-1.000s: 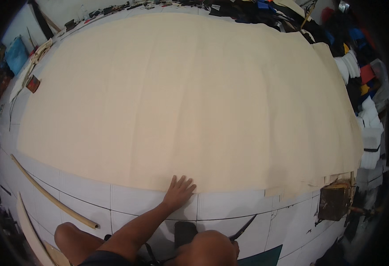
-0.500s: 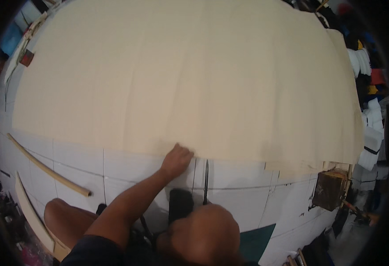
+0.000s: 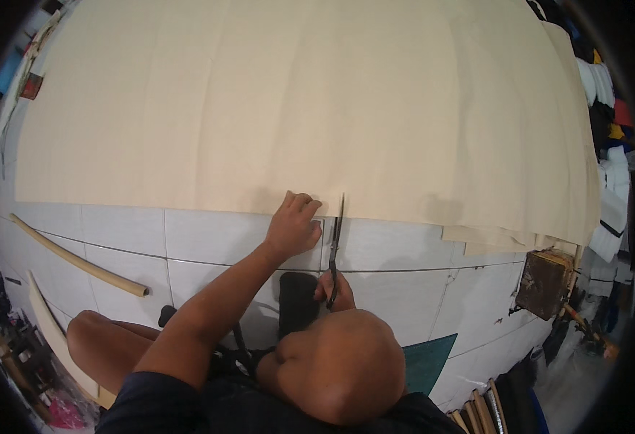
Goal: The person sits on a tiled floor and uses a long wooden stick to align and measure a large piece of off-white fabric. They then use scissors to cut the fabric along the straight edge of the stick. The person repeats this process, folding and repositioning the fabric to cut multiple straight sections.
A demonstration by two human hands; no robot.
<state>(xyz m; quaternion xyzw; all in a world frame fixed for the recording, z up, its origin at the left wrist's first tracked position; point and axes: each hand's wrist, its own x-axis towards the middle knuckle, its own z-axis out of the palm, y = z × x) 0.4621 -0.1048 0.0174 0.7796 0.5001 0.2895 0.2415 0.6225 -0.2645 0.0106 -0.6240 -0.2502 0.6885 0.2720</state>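
Note:
A large cream sheet (image 3: 317,108), cloth or paper, lies spread over the tiled floor with faint folds running across it. At its near edge, my left hand (image 3: 293,220) has its fingers curled over the top and its thumb at the edge, pinching it. Just to the right, my right hand (image 3: 337,291) grips dark-handled scissors (image 3: 337,235) pointing away from me. Their blades cross the sheet's near edge, and a tip shows above the cream surface. My bare knee hides the right wrist and forearm.
White floor tiles (image 3: 397,246) run along the near side. A curved tan strip (image 3: 78,254) lies at left, a dark green flat piece (image 3: 431,362) beside my knee. A worn box-like block (image 3: 545,284) stands at the sheet's right corner; white bundles (image 3: 608,224) lie beyond.
The scissors and my right hand have come into clear view from behind my knee, the blades now over the sheet's edge. My left hand stays at that edge. The whole view has shifted slightly.

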